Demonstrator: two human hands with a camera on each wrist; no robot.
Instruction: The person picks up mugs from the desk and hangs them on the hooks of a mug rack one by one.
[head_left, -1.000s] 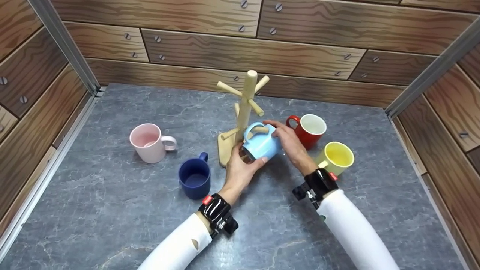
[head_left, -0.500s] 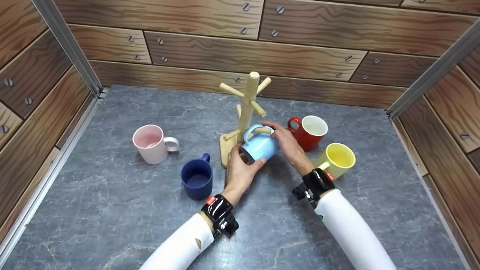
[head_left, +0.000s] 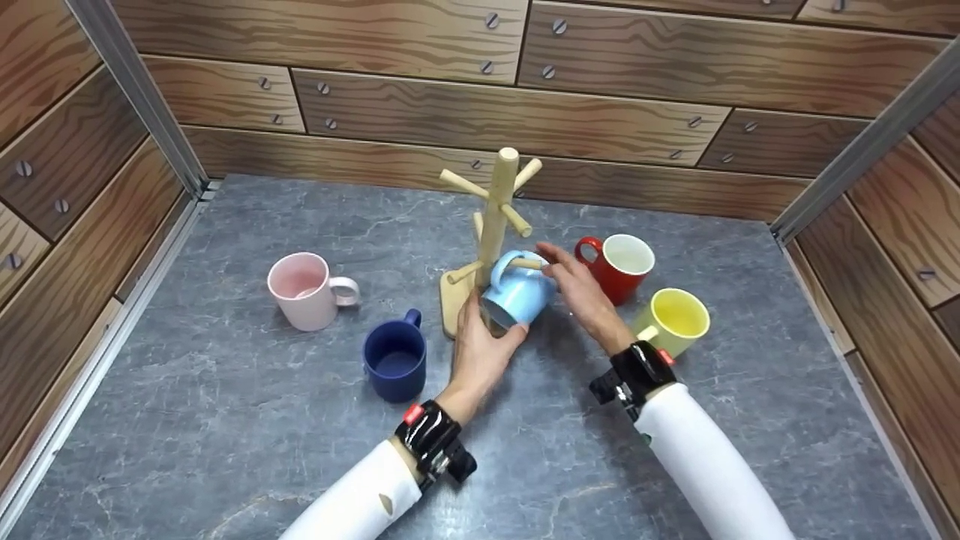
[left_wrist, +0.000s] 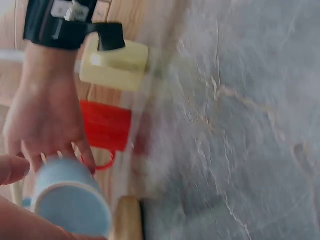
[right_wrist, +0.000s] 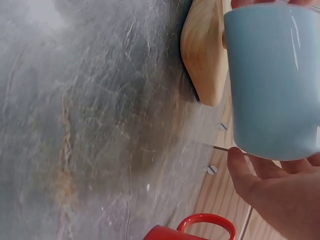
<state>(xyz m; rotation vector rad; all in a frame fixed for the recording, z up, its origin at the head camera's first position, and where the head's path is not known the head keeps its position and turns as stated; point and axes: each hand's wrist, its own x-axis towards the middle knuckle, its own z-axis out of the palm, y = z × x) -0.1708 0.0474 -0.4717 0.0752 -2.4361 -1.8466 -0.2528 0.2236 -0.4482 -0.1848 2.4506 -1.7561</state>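
The light blue mug [head_left: 521, 294] hangs tilted at a lower peg of the wooden mug tree [head_left: 491, 236], its handle looped round the peg and its base toward me. My left hand [head_left: 481, 352] holds it near the base, thumb on one side and fingers on the other. At the rim end, my right hand [head_left: 585, 300] has its fingers extended and loosely spread. In the right wrist view, those fingertips are right at the edge of the mug [right_wrist: 275, 82]. The left wrist view shows the mug's round base [left_wrist: 75, 212] between thumb and fingers.
A red mug [head_left: 619, 270] and a yellow mug [head_left: 679, 319] stand beside my right hand. To the left are a dark blue mug [head_left: 395, 360] and a pink mug [head_left: 304, 292]. Bare upper pegs [head_left: 465, 182] stick out above the light blue mug. Wood-patterned walls [head_left: 420, 101] enclose the grey tabletop.
My right hand's fingers have loosened and straightened at the mug's rim. The light blue mug has turned slightly, showing more of its base. My left hand keeps its hold.
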